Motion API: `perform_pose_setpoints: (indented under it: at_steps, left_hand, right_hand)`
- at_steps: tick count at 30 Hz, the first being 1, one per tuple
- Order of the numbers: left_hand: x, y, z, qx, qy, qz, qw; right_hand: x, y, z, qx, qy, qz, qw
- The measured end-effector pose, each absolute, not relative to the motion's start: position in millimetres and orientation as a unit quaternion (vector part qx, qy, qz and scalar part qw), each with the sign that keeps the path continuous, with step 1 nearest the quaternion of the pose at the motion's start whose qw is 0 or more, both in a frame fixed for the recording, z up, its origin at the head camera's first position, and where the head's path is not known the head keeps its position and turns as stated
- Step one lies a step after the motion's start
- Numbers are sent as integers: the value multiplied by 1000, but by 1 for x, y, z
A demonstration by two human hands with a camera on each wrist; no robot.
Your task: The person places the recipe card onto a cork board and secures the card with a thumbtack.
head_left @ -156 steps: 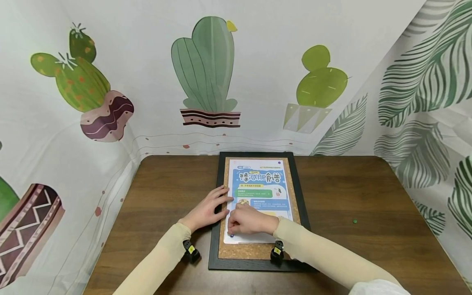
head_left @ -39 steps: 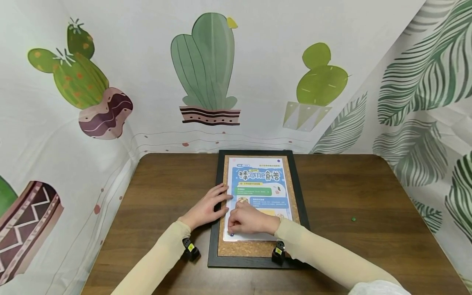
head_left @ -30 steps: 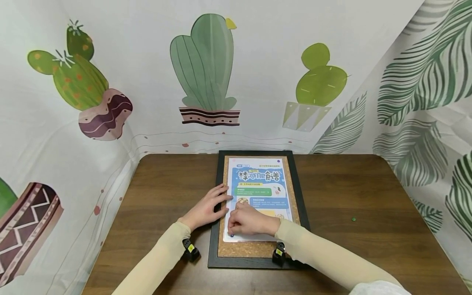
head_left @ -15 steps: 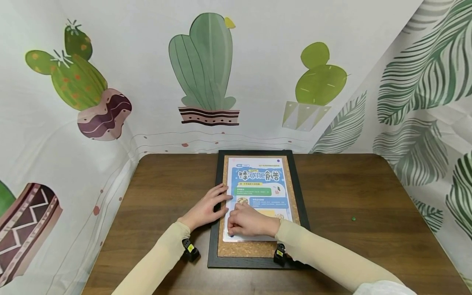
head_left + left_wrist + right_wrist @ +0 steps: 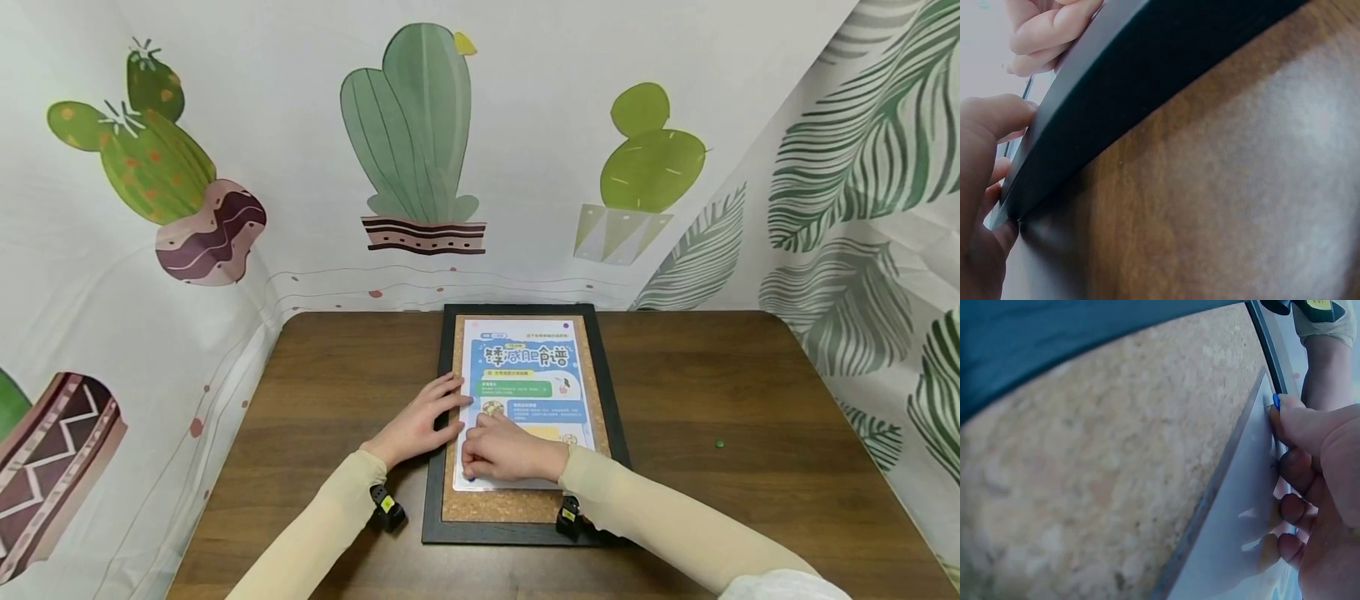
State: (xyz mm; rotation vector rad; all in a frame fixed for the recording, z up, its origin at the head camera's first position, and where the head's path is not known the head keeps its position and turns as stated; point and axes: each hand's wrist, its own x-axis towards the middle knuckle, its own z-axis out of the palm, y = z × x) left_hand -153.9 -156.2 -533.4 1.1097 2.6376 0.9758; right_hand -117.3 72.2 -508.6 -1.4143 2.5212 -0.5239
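A printed poster (image 5: 525, 392) with a shiny surface lies on a black-framed cork board (image 5: 495, 508). At the poster's lower left corner my right hand (image 5: 510, 448) pinches a small blue thumbtack (image 5: 1276, 401) between thumb and forefinger; its other fingers curl in over the poster. The tack is mostly covered by the fingertips in the head view. My left hand (image 5: 423, 421) rests across the board's left frame edge, fingers extended onto the poster's border. In the left wrist view, the left thumb (image 5: 1007, 236) lies against the outer side of the frame.
A purple thumbtack (image 5: 566, 326) sits at the poster's top right corner and a pale pink one (image 5: 475, 325) at its top left. A small green thumbtack (image 5: 720, 444) lies on the wooden table (image 5: 697, 375) to the right. Behind hangs a cactus-print cloth (image 5: 540, 150).
Both hands hold nearly the same places throughout. The right fingertips have shifted slightly over the blue thumbtack, hiding more of it. The head view has tilted a little.
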Motion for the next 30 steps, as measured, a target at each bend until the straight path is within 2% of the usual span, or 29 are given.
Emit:
perform_pose_setpoints:
  at_steps: [14,23,30]
  left_hand:
    - [-154,-157,-532,361,873,321,69]
    - [-156,-157,-533,361,872,323,68]
    - [-156,-157,-535,360,872,323,69]
  right_hand:
    - [-123,73,-507,-464,851,-216,120]
    - [-122,71,-504,-477,850,-200,100]
    - [-123,74,-504,-471,848,-206,130]
